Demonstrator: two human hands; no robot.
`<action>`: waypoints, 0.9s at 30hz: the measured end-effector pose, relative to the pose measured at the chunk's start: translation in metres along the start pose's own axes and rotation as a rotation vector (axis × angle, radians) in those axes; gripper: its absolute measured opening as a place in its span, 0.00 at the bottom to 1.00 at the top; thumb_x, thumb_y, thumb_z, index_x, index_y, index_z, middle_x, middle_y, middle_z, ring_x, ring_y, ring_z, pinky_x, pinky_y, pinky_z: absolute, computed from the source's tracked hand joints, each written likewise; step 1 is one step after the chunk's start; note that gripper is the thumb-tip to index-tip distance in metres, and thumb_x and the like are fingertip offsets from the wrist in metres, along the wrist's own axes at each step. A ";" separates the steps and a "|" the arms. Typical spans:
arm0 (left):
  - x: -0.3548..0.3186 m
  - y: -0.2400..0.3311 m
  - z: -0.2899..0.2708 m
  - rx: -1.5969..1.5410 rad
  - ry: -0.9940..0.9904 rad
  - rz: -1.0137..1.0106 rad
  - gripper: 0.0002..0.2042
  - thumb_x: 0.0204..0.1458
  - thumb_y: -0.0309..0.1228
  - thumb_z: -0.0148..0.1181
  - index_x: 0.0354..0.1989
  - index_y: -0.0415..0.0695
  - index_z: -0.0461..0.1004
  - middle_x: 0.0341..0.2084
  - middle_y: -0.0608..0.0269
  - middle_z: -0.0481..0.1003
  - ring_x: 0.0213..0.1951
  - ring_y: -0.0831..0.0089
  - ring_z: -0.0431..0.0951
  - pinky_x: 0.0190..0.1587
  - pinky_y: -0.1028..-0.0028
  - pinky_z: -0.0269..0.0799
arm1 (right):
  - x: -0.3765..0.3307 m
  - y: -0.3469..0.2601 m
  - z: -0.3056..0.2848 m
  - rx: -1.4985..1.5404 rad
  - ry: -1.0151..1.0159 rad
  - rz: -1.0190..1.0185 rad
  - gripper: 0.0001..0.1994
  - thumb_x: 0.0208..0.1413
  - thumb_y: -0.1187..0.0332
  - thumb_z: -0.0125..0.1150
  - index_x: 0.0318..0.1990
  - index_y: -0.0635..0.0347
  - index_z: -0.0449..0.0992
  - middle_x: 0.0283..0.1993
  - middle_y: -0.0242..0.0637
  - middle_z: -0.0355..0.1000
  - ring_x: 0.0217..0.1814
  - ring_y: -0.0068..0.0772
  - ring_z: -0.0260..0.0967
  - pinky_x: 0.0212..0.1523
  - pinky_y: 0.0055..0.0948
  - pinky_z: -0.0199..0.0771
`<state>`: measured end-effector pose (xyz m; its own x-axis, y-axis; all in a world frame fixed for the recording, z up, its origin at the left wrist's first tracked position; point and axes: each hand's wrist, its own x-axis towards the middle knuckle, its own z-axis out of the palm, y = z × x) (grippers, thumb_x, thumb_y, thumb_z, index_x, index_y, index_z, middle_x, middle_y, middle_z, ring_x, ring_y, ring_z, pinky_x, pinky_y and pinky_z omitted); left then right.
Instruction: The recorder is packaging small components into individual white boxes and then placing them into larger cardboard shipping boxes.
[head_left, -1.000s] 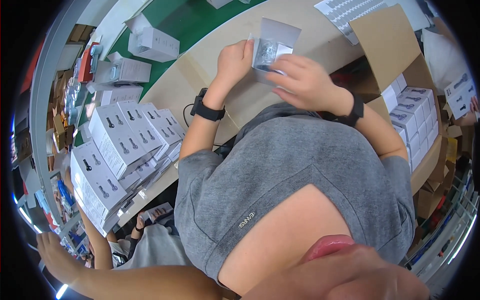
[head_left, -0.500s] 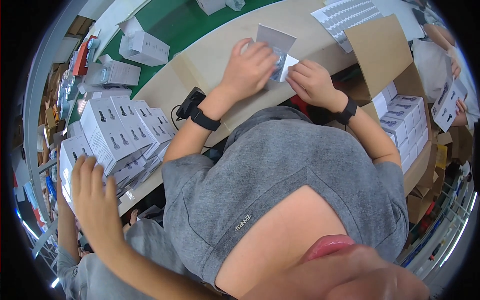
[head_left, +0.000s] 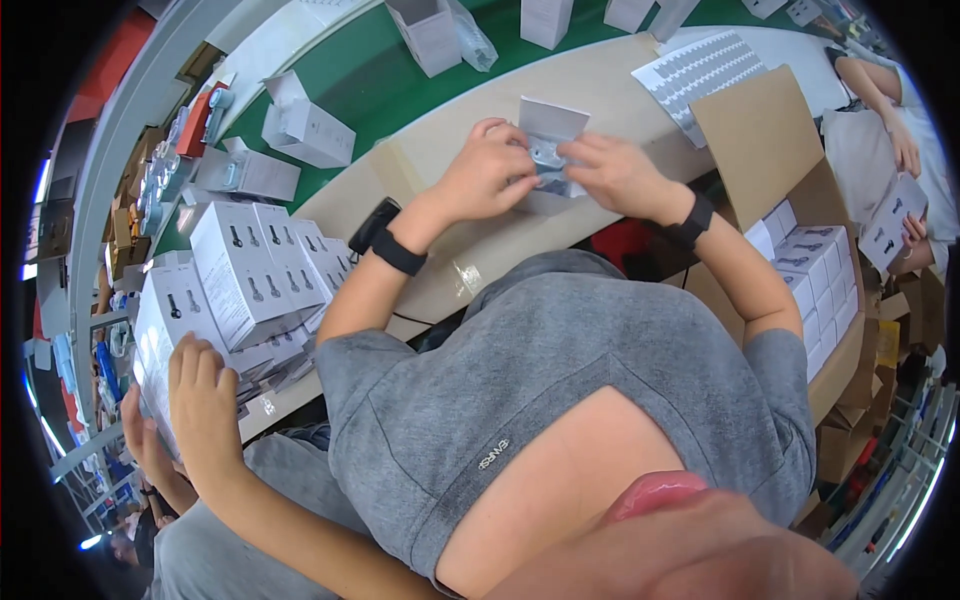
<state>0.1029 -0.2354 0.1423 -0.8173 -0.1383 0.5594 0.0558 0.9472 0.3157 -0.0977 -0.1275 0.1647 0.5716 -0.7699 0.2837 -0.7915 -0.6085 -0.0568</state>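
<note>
An open white carton (head_left: 555, 120), its lid raised toward the far side, stands on the cream worktop before me. Inside it lies a clear-wrapped item (head_left: 546, 153), too blurred to name. My left hand (head_left: 487, 170) is curled against the carton's left side, thumb near its front. On the right, my right hand (head_left: 622, 175) has its fingers bent at the edge of the opening, slightly smeared by motion. Both wrists wear black bands. The fingertips partly cover the carton's contents.
Stacked white printed boxes (head_left: 250, 275) stand at left beside a co-worker's hand (head_left: 205, 405). A cardboard carton (head_left: 765, 135) of small white boxes is at right. Beyond, a green surface (head_left: 390, 105) bears open white boxes, near a sticker sheet (head_left: 697, 80). Another person holds a printed card (head_left: 893, 222).
My right hand has moved from the carton's right flap over to its opening. My left hand has drawn back from inside to the left side. The view has shifted slightly.
</note>
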 end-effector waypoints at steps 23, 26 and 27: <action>0.082 -0.019 0.056 0.349 -0.352 -0.013 0.14 0.30 0.37 0.65 0.26 0.46 0.73 0.22 0.63 0.73 0.33 0.67 0.71 0.33 0.71 0.66 | -0.038 0.052 0.009 0.078 0.087 0.114 0.04 0.42 0.74 0.54 0.27 0.61 0.68 0.39 0.38 0.65 0.39 0.39 0.64 0.34 0.33 0.67; 0.081 -0.021 0.044 0.216 -0.470 -0.224 0.16 0.29 0.34 0.67 0.30 0.45 0.74 0.26 0.62 0.73 0.35 0.69 0.71 0.37 0.73 0.66 | -0.036 0.056 0.002 0.199 0.150 0.157 0.04 0.42 0.76 0.54 0.28 0.62 0.68 0.40 0.39 0.65 0.41 0.39 0.64 0.37 0.31 0.66; 0.076 -0.021 0.040 0.237 -0.472 -0.239 0.16 0.29 0.34 0.67 0.30 0.45 0.74 0.26 0.62 0.73 0.35 0.69 0.71 0.37 0.73 0.66 | -0.037 0.054 -0.003 0.207 0.163 0.136 0.04 0.42 0.76 0.54 0.28 0.62 0.68 0.40 0.39 0.65 0.41 0.39 0.64 0.37 0.31 0.66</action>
<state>0.0171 -0.2542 0.1474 -0.9617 -0.2639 0.0742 -0.2473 0.9520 0.1803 -0.1620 -0.1314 0.1542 0.4075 -0.8164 0.4092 -0.7882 -0.5407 -0.2938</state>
